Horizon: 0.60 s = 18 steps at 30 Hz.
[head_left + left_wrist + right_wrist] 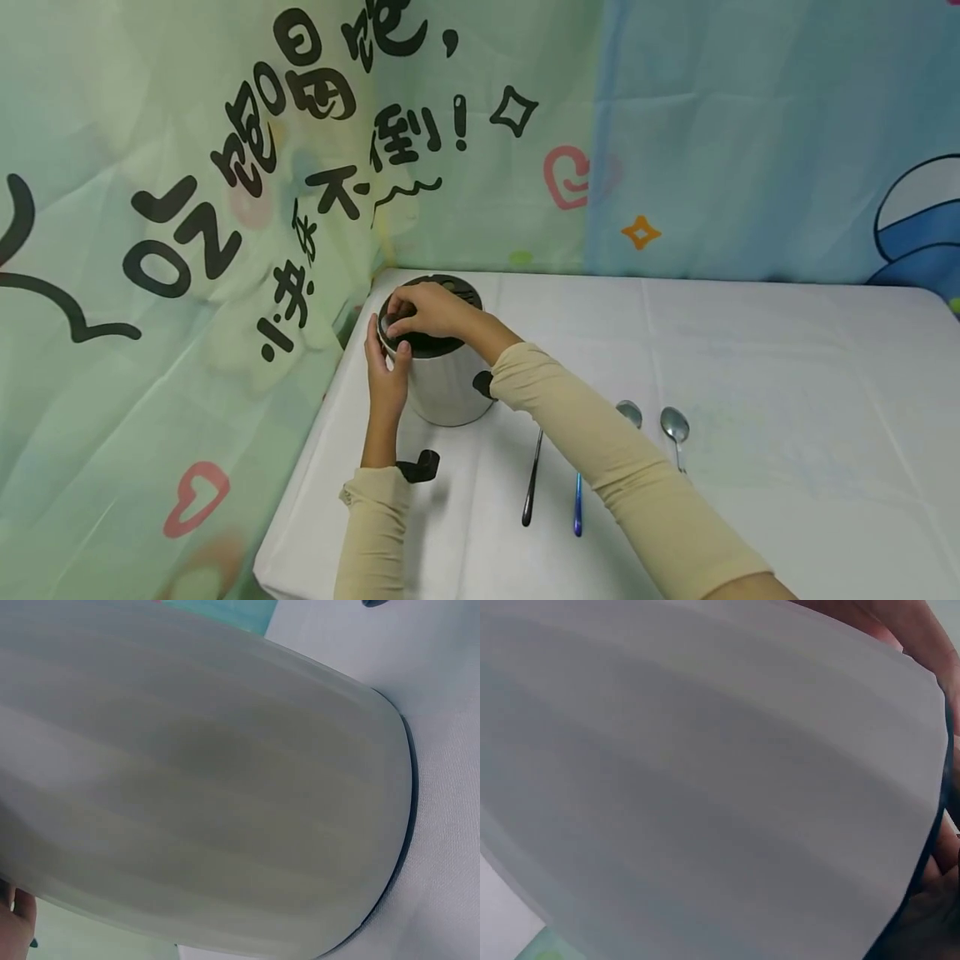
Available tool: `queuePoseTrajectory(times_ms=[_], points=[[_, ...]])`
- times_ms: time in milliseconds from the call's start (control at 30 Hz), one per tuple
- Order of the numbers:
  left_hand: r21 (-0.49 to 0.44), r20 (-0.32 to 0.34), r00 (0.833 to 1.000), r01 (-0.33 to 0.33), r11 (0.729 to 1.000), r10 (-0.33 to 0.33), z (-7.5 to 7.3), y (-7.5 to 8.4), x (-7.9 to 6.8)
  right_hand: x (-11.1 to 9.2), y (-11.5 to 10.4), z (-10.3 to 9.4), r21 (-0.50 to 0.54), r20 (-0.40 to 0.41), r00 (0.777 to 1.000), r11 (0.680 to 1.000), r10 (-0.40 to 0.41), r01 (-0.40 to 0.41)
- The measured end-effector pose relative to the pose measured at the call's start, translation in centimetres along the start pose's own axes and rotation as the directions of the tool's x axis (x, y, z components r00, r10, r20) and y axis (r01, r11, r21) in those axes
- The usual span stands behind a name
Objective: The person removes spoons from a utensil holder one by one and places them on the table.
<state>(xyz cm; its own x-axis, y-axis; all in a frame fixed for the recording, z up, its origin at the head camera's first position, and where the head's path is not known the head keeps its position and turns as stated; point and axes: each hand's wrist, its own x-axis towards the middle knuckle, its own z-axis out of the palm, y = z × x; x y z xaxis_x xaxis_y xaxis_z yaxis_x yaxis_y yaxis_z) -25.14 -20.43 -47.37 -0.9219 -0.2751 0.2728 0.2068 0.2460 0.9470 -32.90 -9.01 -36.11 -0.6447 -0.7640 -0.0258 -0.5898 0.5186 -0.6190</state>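
A tall white canister [448, 392] with a slotted black top [427, 343] stands at the table's left back corner. My left hand [387, 385] rests against its left side near the rim, fingers straight and thumb on the near side. Over the top reaches my right hand [429, 310], its fingers and thumb pinching a small shiny grey piece [386, 324], like a spoon's bowl, at the left edge. Most of that piece is hidden. The canister's pale wall [225, 780] fills the left wrist view, with fingers at the lower left. In the right wrist view fingers [922, 630] show beyond the wall.
On the white tablecloth [787, 400] lie a black handle [532, 487], a blue handle [578, 508], and two metal spoon bowls, the right spoon [675, 425] and another spoon [628, 412]. My right sleeve partly covers them. Printed cloth [480, 208] hangs behind and left.
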Motion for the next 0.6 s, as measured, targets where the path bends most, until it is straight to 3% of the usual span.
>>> queuePoseTrajectory(times_ms=[400,600], points=[[0.009,-0.023,1.000,-0.009,1.000,0.009,0.06,-0.04,0.07,-0.64,0.53,0.28,0.027,-0.081,0.996,0.999,0.047,-0.045],[0.010,-0.019,1.000,0.003,1.000,-0.002,0.13,0.12,-0.03,-0.83,0.23,0.05,0.091,-0.150,0.988,0.996,0.031,-0.018]])
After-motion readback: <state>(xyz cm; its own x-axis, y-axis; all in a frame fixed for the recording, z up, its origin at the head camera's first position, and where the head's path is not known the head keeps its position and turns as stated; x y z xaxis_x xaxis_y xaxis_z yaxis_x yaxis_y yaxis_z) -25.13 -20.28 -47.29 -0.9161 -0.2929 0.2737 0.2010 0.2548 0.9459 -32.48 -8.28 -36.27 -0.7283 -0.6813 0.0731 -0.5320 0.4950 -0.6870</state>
